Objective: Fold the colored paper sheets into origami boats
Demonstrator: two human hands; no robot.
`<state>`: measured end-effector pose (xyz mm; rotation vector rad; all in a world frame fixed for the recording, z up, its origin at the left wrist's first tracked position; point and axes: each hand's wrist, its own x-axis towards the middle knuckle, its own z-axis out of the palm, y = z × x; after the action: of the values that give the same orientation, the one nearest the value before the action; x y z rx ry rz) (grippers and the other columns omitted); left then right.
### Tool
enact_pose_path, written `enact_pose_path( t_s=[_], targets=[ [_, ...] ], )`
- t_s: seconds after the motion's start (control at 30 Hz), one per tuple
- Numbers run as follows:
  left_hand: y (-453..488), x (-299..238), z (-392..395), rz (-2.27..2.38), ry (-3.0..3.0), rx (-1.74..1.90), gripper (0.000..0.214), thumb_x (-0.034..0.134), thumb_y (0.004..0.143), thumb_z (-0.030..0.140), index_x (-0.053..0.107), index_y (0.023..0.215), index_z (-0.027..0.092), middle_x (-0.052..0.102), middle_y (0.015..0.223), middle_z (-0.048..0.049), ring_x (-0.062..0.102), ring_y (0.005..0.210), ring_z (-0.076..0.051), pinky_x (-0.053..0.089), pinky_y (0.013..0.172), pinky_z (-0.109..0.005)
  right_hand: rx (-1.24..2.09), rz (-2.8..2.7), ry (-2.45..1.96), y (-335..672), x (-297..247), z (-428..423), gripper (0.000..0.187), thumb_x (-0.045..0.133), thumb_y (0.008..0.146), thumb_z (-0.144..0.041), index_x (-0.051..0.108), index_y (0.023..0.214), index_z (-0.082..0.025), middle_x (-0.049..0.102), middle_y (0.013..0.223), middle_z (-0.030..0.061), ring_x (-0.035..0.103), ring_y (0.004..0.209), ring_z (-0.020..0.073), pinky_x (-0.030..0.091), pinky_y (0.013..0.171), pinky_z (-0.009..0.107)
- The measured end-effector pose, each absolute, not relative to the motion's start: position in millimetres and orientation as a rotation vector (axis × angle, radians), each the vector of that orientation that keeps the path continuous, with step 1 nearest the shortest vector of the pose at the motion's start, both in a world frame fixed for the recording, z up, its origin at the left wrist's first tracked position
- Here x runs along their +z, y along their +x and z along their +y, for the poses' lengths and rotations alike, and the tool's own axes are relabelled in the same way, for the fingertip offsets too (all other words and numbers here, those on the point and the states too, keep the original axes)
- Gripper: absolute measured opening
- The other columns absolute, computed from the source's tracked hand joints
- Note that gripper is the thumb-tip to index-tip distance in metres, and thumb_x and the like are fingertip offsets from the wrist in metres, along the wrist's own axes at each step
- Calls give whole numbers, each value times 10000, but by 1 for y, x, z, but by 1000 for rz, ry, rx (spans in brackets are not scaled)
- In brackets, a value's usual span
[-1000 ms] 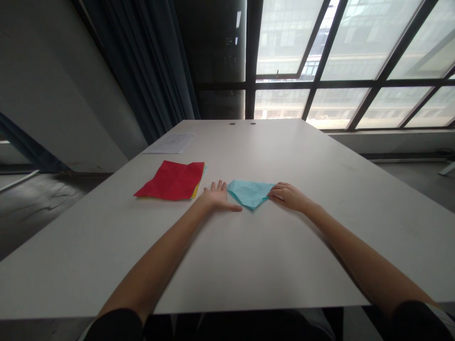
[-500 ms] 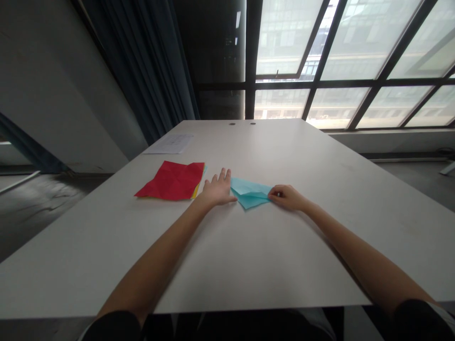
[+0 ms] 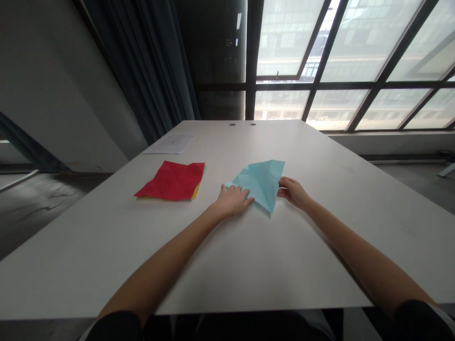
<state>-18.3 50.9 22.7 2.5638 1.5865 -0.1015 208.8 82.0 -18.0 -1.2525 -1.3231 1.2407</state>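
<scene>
A light blue folded paper [image 3: 263,182] lies on the white table [image 3: 249,246], partly lifted and opened out into a larger creased shape. My left hand [image 3: 232,201] rests flat on its left corner, fingers stretched out. My right hand [image 3: 292,192] pinches the paper's right edge near the lower point. Both forearms reach in from the near edge of the table.
A creased red sheet [image 3: 172,181] lies left of my hands on top of a yellow sheet [image 3: 196,191]. A white printed sheet [image 3: 170,143] sits farther back left. Dark curtains [image 3: 149,71] and large windows [image 3: 341,61] stand beyond the table's far edge.
The blue paper has unfolded from a flat downward triangle into a bigger raised shape. My left hand shifted right onto the paper; my right hand stayed on the right edge.
</scene>
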Motion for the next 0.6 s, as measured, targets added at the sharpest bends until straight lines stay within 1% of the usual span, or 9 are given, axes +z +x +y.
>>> enact_pose_path(
  t_s=[0.1,0.23,0.37,0.43,0.5,0.6],
  targets=[
    [-18,7,57,1587,2572,-71,559,137,829,569,424,1211,279,445,1270,-95,398,1143,-300,171,942,-599,1059,-1475,-1450,220,-21,88,137,467,710,-292,522,647,-183,641,685,34,609,569,142,495,536,268],
    [-21,0,61,1636,2570,-31,574,128,823,578,447,1177,259,469,1230,-101,416,1118,-309,167,936,-603,881,-1574,-1608,235,-27,96,166,526,648,-295,581,554,-169,622,570,23,545,497,130,413,492,248],
    [-21,2,60,1718,2565,-33,591,117,820,580,468,1148,235,501,1173,-117,456,1073,-315,163,937,-597,767,-1630,-1701,238,-28,98,254,550,651,-412,594,563,-178,606,539,22,522,512,146,370,498,257],
    [-20,3,60,1752,2579,-40,600,146,808,598,465,1149,219,505,1161,-131,474,1049,-324,159,932,-605,608,-1623,-1750,236,-25,96,315,535,666,-493,594,661,-184,610,587,29,532,559,164,372,526,270],
    [-20,3,59,1746,2606,-53,612,202,784,626,460,1147,207,505,1156,-139,484,1031,-332,160,926,-616,393,-1611,-1773,235,-22,94,392,486,700,-551,574,830,-191,615,668,39,544,607,180,388,563,289],
    [-23,8,60,1679,2634,-117,612,311,738,650,461,1131,204,509,1145,-144,499,1006,-330,164,915,-632,185,-1680,-1750,234,-22,92,452,402,770,-550,501,1043,-203,618,818,67,555,702,203,416,646,332]
  ],
)
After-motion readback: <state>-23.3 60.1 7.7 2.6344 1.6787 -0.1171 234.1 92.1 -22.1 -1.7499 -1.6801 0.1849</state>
